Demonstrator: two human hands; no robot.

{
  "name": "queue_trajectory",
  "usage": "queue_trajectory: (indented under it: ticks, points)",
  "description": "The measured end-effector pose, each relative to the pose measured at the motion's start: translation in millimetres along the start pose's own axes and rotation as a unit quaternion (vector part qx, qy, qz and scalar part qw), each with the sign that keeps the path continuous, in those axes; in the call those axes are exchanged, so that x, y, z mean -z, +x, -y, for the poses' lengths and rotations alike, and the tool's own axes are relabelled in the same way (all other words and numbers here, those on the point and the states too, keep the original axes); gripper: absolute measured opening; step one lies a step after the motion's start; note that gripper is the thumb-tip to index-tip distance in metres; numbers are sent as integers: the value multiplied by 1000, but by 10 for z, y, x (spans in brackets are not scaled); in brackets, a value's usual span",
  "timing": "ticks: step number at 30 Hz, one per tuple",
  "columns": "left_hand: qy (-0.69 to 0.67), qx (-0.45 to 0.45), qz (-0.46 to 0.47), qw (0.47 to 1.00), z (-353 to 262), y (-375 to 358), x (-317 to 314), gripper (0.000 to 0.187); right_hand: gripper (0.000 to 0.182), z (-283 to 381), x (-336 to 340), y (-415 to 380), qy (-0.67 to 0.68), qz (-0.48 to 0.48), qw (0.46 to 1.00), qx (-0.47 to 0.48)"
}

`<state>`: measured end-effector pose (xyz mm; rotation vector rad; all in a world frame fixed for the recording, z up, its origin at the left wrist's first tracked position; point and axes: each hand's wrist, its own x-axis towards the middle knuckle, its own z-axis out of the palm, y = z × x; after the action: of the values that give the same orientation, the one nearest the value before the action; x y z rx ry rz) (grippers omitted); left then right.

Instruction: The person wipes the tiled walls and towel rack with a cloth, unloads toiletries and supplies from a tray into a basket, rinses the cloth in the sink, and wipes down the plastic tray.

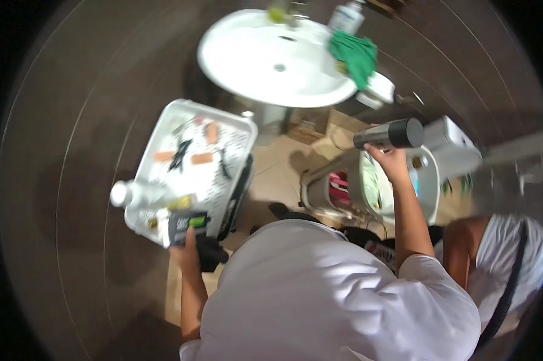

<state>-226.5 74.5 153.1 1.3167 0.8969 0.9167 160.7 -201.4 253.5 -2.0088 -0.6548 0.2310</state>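
At the lower left, my left hand [188, 255] is closed on a dark grey package [187, 225] with a bright green patch. The package is over the near corner of a white tray [148, 144], beside a white bottle [139, 194] that lies tilted there. To the right, my right hand [393, 162] is wrapped round a dark cylindrical bottle [391, 133] with a wide black cap. It is held sideways above an open pale bin [429, 198] with things in it. Blur hides the lettering on both items.
A white washbasin [241, 69] stands ahead, with a green cloth [357, 57] and a pump bottle [346, 19] on its right rim. Orange-brown pieces [202, 158] and black items [179, 155] lie in the tray. Another person's arm and white sleeve [512, 253] are at right.
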Motion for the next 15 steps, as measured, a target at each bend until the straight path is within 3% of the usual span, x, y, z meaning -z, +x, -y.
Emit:
queue_trajectory:
  ticks: [1,2,4,8,11,12,15]
  points:
    - [19,34,-19,999,3,-8,3,37,42,-114,179,-92,9,-80,996,-25]
    - [79,10,2,997,-25,12,-3,37,42,-236,335,-133,27,-123,991,-47]
    - [62,2,-5,998,-101,-18,-56,36,46,-500,546,-306,34,-206,975,-80]
    - [64,81,-5,995,-155,-45,29,41,57,-811,676,-513,-33,-309,940,-143]
    - [54,44,-25,997,-444,-108,-243,45,63,-1356,772,-563,-5,-365,904,-224]
    - [58,76,-32,995,-456,-112,-226,47,62,-1505,776,-570,-22,-384,899,-210]
    - [41,41,-81,995,-382,-108,-237,46,65,-1756,722,-552,38,-421,880,-215]
